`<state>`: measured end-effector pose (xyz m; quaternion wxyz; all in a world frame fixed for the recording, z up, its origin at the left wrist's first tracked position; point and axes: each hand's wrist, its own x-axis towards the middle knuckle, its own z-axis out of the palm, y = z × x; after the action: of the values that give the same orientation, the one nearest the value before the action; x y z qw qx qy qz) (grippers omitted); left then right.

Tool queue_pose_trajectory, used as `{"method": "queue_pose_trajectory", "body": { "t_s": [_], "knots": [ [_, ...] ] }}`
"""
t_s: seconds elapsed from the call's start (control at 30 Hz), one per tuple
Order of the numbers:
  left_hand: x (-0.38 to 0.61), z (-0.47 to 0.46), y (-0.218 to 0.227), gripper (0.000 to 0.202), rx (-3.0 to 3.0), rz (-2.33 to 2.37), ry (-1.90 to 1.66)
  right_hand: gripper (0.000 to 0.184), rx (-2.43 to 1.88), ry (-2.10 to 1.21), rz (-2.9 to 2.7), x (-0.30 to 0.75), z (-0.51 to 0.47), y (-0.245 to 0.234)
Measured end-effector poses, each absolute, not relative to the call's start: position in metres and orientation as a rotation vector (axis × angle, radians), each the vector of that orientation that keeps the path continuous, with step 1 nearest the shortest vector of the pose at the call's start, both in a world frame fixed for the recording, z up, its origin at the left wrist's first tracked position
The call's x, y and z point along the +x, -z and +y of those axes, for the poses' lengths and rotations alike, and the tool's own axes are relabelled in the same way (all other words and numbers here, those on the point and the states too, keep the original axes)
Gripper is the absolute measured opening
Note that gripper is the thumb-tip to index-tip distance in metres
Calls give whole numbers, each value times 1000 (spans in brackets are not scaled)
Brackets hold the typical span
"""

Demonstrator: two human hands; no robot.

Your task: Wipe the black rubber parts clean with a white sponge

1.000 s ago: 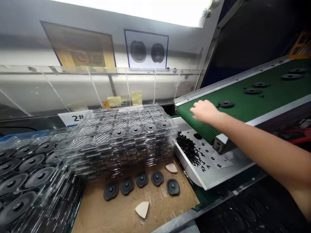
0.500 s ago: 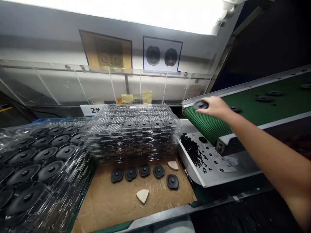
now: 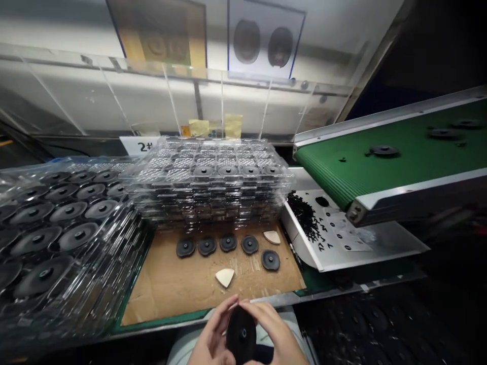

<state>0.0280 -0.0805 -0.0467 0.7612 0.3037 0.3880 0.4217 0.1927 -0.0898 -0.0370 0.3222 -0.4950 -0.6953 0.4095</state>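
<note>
As the head view shows it, a black disc [image 3: 241, 324] is held between the left hand [image 3: 212, 337] and the right hand [image 3: 277, 334], low in the picture, over the lap and on the near side of the brown cardboard sheet [image 3: 160, 299]; both hands pinch it about the rim, the forefingers nearly meeting at its far edge; how firmly each presses I cannot tell.

The step in hand looks like a two-handed handling of this single disc, perhaps to turn it or work at its rim; from such a hold, a next move would seem to call for fingertips at the edge, clear of the central hub, and for one hand to bear the disc if the other lets go.

Its hubbed face is turned up toward the camera; its outline is longer than wide, the long axis running roughly from the person toward the cardboard; whether tilt adds to that narrowness I cannot tell.

Beyond, a row of four discs [image 3: 228, 242] lies hub up on the cardboard, with a fifth disc [image 3: 270, 260] to the right and a pale wedge [image 3: 224, 277] nearer the hands; behind stands a stack of clear trays [image 3: 213, 195]; to the right, a white tray [image 3: 304, 249] holds small black pieces [image 3: 304, 213] beside the lower end of a green belt [image 3: 335, 175].
</note>
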Motion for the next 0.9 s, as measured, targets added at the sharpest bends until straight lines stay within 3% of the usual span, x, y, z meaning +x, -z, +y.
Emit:
{"method": "queue_pose_trajectory", "body": {
  "t_s": [0.2, 0.3, 0.47, 0.63, 0.9],
  "knots": [
    [16, -79, 49, 74, 447, 834, -946, 71, -1295, -1182, -1786, 175, -82, 38],
    [6, -70, 46, 70, 297, 871, -972, 69, -1284, -1006, -1966, 172, -59, 41],
    [-15, -43, 45, 63, 118, 853, -1124, 38, -1560, -627, -1975, 169, -19, 92],
    [-21, -14, 39, 68, 99, 858, -1138, 28, -1635, -560, -1990, 156, -10, 139],
    [-21, 4, 40, 63, 55, 832, -1164, 16, -1586, -529, -1923, 159, -2, 131]
  ]
}}
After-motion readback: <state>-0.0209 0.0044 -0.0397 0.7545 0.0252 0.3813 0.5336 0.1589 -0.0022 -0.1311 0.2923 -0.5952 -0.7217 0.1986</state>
